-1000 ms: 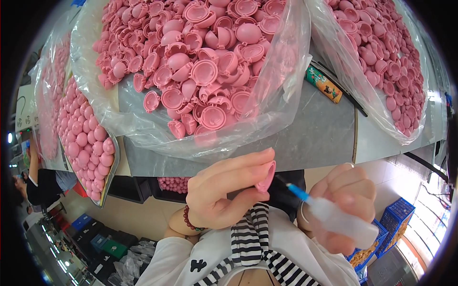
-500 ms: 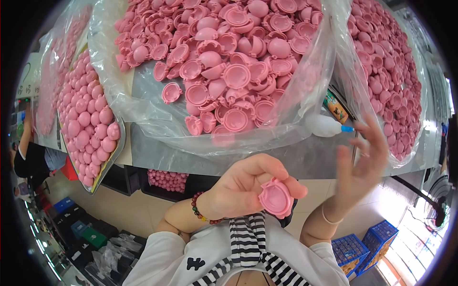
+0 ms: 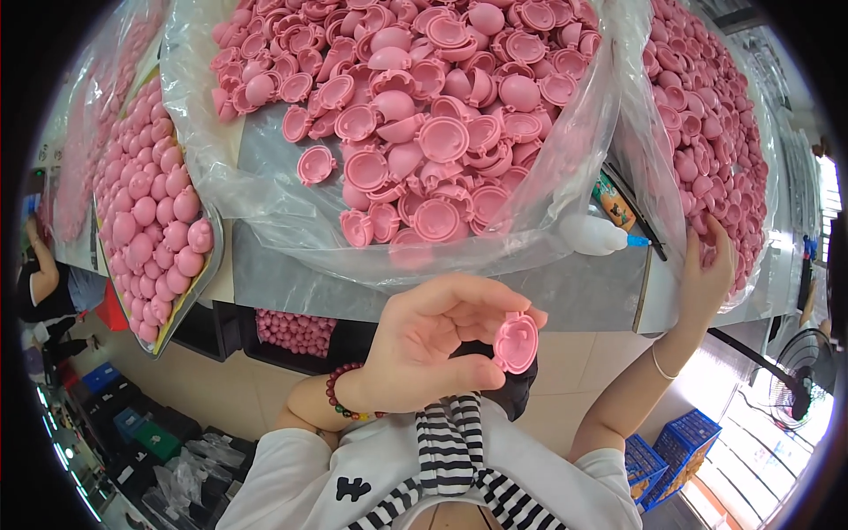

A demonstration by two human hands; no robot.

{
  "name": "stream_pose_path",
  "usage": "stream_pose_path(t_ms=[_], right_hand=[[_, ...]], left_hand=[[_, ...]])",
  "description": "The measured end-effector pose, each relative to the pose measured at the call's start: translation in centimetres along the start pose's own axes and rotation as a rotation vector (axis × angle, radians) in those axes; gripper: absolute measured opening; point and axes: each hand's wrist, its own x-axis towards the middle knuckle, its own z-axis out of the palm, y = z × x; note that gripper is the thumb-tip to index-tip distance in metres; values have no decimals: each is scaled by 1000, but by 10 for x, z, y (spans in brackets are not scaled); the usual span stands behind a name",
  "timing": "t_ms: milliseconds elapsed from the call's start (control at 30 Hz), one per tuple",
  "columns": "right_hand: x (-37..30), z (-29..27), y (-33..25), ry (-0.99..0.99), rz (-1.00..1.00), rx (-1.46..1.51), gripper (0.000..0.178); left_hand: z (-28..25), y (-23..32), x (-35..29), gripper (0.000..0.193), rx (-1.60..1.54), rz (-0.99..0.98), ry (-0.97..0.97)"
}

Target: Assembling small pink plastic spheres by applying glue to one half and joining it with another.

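Head view: one pink half-shell [image 3: 516, 343], hollow face turned to the right, held at its rim by the left hand [image 3: 433, 349], thumb and fingers clamped on it, just off the near edge of the grey table [image 3: 283, 278]. Risk: should the pinch be loosened, the piece could be dropped toward the lap or floor, no tabletop being seen beneath it.

Right hand [image 3: 711, 261]: reached out to the lower edge of the right-hand heap [image 3: 711, 141] of pink shells; whether anything is gripped there cannot be told. Risk: the clear film around that heap could be caught by the fingers and loose shells dragged out.

White squeeze bottle [image 3: 590, 235], with blue tip [image 3: 638, 240]: laid on its side by the middle bag's film, between the hands. Risk: leakage at the tip, caused by its lying flat, or a knock if the right forearm is swept inward.

Central heap [image 3: 397, 97] of open shells: piled in clear film [image 3: 309, 252]; spillage possible if the film is tugged.

Tray [image 3: 200, 287] of pink balls, at left: filled close to the rim; balls could be rolled off by a bump.
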Motion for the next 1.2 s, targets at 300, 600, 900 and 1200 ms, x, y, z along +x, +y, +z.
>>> stream_pose_path(t_ms=[300,600,900,1200], right_hand=[[-24,-22,-30,-57,115,853,10],[-43,-25,-75,-392,-195,357,14],[-47,-22,-89,-319,-80,476,28],[-52,-16,-95,-267,-127,499,34]], left_hand=[[0,0,6,51,-421,-301,-52],[6,3,5,49,-271,-199,-35],[-3,-4,3,47,194,111,-79],[-2,-6,4,44,215,91,-61]])
